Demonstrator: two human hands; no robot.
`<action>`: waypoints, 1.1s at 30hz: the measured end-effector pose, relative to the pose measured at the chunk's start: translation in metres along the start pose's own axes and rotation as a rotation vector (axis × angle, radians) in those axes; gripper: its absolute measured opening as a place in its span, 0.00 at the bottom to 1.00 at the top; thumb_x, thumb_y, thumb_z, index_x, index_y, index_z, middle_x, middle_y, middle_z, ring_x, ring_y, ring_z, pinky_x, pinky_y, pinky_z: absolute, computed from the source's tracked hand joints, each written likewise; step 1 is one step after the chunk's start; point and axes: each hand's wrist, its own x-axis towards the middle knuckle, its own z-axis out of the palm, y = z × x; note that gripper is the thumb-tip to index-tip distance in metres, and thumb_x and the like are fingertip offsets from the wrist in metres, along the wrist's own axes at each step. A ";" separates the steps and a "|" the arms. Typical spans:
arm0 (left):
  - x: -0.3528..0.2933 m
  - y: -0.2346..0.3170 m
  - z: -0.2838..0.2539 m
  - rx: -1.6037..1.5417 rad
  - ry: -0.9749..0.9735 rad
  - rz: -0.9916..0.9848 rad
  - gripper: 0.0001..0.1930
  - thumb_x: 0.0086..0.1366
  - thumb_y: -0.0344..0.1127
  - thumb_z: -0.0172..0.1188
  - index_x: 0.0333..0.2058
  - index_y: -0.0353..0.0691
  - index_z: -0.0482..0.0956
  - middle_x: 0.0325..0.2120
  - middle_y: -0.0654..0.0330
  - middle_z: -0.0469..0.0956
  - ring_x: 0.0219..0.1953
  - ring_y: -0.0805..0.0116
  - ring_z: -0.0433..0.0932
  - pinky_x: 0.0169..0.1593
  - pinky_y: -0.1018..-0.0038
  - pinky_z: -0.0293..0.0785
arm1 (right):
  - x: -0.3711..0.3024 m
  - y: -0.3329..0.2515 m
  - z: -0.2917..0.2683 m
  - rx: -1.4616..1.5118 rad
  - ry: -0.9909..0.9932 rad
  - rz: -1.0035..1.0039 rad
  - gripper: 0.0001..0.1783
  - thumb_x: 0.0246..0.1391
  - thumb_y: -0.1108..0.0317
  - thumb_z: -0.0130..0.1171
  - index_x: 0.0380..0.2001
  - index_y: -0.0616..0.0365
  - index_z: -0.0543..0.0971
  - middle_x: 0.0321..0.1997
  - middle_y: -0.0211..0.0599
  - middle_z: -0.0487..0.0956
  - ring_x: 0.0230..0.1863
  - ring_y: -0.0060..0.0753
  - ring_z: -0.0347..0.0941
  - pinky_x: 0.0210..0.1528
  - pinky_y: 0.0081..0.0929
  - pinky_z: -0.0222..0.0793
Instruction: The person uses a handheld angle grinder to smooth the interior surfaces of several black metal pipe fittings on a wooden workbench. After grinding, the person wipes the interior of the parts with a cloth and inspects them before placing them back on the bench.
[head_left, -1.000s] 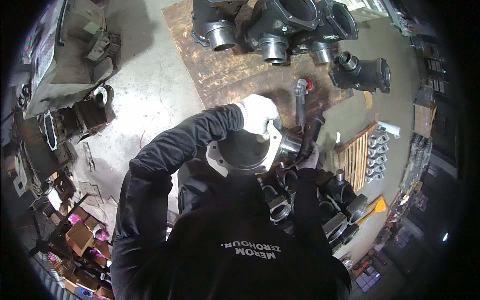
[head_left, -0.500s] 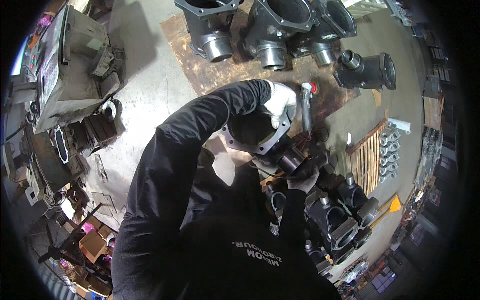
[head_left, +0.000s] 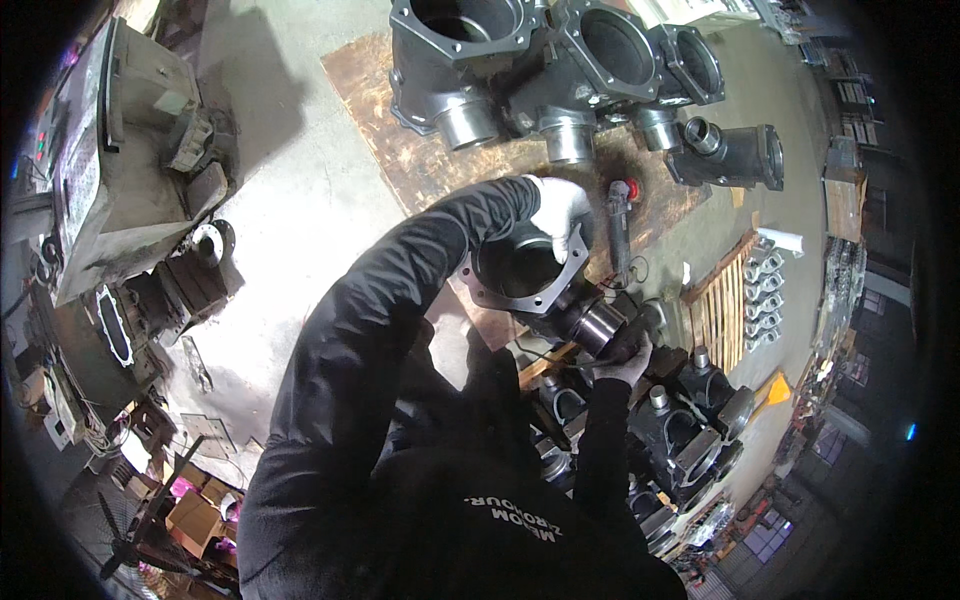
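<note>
A black cast-metal pipe housing (head_left: 556,320) stands before me, with a wide holed flange (head_left: 512,299) facing up and a bare machined neck (head_left: 598,328) pointing right and toward me. My left hand (head_left: 562,212), in a white glove, is closed over the far rim of that flange, with some fingertips inside the opening. By the end of the neck, my gloved right hand (head_left: 628,362) is closed around its lower side; part of its fingers is hidden by the dark metal there. Beyond the housing, an angle grinder (head_left: 620,225) with a red disc lies on the worn brown board (head_left: 365,90).
Several similar black housings (head_left: 600,50) stand along the board's far side. More castings (head_left: 680,430) crowd the floor at my right, near a slatted wooden piece (head_left: 722,305) and a row of small metal parts (head_left: 763,295). A grey machine (head_left: 150,150) stands at left.
The housing has tipped slightly, and its neck shows more of its open end. Both hands remain on it. The whole view has shifted, so the far castings sit lower in the picture.
</note>
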 end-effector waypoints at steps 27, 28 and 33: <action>-0.064 0.070 -0.064 0.399 0.059 0.114 0.29 0.59 0.32 0.63 0.61 0.46 0.72 0.54 0.48 0.77 0.50 0.44 0.80 0.52 0.57 0.79 | -0.176 0.181 -0.048 0.783 0.273 -0.412 0.12 0.59 0.59 0.60 0.39 0.55 0.75 0.35 0.42 0.78 0.39 0.41 0.77 0.42 0.37 0.75; -0.048 0.084 -0.065 0.556 0.068 0.244 0.29 0.61 0.36 0.63 0.62 0.47 0.72 0.54 0.48 0.78 0.51 0.45 0.80 0.53 0.58 0.78 | -0.195 0.196 -0.046 0.853 0.036 -0.401 0.17 0.60 0.58 0.60 0.45 0.58 0.77 0.39 0.46 0.81 0.43 0.45 0.79 0.48 0.40 0.78; 0.030 0.157 -0.014 0.436 -0.332 0.447 0.24 0.66 0.49 0.60 0.58 0.49 0.75 0.53 0.52 0.78 0.54 0.49 0.78 0.57 0.56 0.75 | -0.274 0.285 -0.015 0.939 0.363 -0.442 0.19 0.55 0.58 0.67 0.42 0.60 0.77 0.39 0.45 0.81 0.45 0.46 0.79 0.58 0.44 0.74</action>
